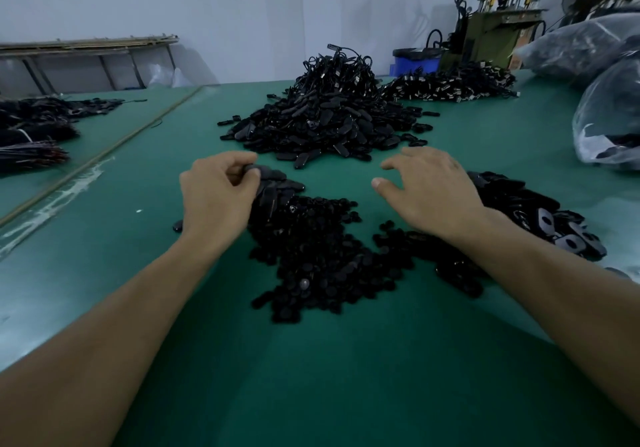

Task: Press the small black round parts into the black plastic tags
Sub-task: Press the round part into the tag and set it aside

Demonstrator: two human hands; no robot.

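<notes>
Left hand [216, 197], right hand [433, 190] bare; both forearms bare to frame edge; right thumbnail short.

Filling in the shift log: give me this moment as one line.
left hand: pinches flat black plastic tag | right hand: open, empty, over green table | small black round parts: piled between forearms

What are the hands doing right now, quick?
Left hand: closed, pinching a black tag.
Right hand: open, fingers spread, holding nothing.
</notes>
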